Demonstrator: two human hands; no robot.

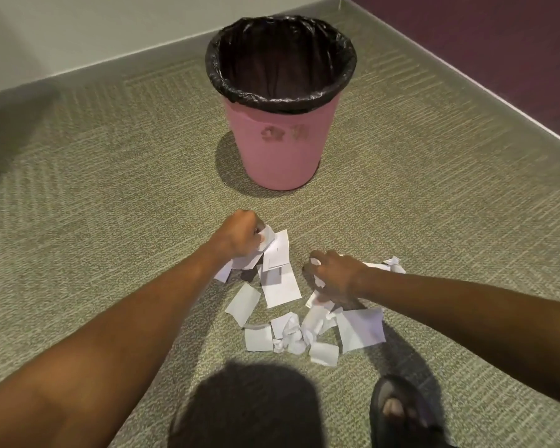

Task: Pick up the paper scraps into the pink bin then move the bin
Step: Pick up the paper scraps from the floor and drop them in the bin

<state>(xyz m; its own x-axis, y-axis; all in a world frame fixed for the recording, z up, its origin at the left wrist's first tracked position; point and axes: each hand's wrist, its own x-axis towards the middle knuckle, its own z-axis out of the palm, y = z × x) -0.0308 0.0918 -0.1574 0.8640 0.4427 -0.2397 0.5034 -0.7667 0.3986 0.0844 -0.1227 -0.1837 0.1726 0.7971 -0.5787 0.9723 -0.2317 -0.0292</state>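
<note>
Fingers of the left hand [240, 234] were closed around white paper scraps [280, 287]; the right hand [335, 276] was curled on others. Loose scraps were strewn on the carpet [110, 176], the pink bin [280, 147] well beyond.

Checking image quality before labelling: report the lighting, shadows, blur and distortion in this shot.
Head view: soft overhead light; the pink bin casts a shadow to its left on the carpet; a dark head shadow sits bottom centre. Left hand, right hand and paper scraps look slightly soft. Wide-angle bending shows along the baseboard.
</note>
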